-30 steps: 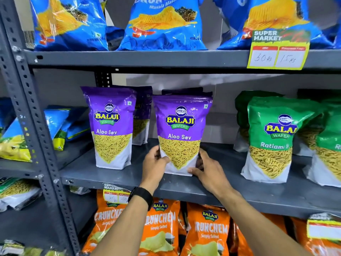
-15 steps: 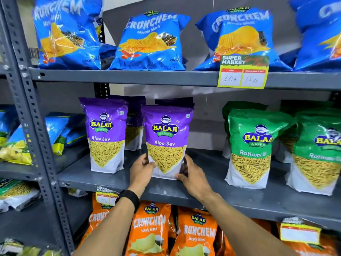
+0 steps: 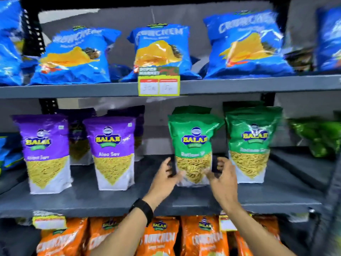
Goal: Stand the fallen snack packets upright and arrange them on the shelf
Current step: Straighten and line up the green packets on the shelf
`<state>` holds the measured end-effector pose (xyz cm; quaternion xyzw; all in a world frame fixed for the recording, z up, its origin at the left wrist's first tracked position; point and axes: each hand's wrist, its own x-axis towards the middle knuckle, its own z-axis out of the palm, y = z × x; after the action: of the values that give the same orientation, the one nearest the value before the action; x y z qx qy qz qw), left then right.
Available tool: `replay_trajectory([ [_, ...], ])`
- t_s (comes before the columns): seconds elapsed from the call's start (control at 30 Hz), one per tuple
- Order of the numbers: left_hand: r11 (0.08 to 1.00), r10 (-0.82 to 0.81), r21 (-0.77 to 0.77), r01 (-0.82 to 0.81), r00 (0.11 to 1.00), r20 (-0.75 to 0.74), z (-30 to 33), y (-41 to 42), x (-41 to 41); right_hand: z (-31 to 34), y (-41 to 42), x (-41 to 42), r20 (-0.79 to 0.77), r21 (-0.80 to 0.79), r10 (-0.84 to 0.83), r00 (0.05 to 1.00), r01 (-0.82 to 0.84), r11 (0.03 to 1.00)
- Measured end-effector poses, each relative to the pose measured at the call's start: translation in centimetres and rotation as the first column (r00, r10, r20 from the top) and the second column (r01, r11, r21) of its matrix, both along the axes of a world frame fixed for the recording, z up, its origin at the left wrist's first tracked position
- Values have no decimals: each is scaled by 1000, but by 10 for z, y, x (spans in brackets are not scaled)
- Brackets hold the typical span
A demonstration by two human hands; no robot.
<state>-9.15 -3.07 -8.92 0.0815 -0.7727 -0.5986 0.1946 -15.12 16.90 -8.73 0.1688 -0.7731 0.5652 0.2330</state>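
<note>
A green Balaji Ratlami Sev packet [image 3: 193, 137] stands upright at the middle of the grey middle shelf [image 3: 110, 200]. My left hand [image 3: 166, 175] holds its lower left edge and my right hand [image 3: 224, 177] holds its lower right edge, thumbs on the front. A second green packet [image 3: 252, 141] stands just to its right. Two purple Aloo Sev packets [image 3: 112, 145] [image 3: 44, 148] stand upright to the left, with more purple ones behind them. At the far right a green packet [image 3: 321, 135] lies tilted and crumpled. The picture is blurred.
Blue Crunchem bags [image 3: 73, 58] fill the top shelf, with a yellow price tag [image 3: 158, 84] on its edge. Orange Crunchem packets [image 3: 160, 235] stand on the shelf below. A grey upright post [image 3: 330, 209] borders the right side.
Both hands have let go of the purple Aloo Sev packet and moved right to the green Ratlami Sev packet. The view has swung right and up.
</note>
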Motion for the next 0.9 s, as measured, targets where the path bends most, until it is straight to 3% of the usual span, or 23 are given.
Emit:
replay_trajectory([
  [0.13,998,-2,-65,1,1000,-26,-19,8,-29,-5,20,-34,246,52,304,920,-326,944],
  [0.23,996,49,-73,-51,998,-37,-15,20,-35,-6,24,-54,307,54,367,878,-401,914],
  [0.67,975,74,-207,-83,996,-50,-22,36,-33,-20,28,-58,222,54,244,944,-262,964],
  [0.8,978,63,-195,-70,997,-41,-21,38,-33,-4,30,-50,222,-111,314,923,-296,949],
  [0.9,980,47,-192,-54,998,-44,-19,37,-33,32,35,-49,62,-169,196,979,-183,968],
])
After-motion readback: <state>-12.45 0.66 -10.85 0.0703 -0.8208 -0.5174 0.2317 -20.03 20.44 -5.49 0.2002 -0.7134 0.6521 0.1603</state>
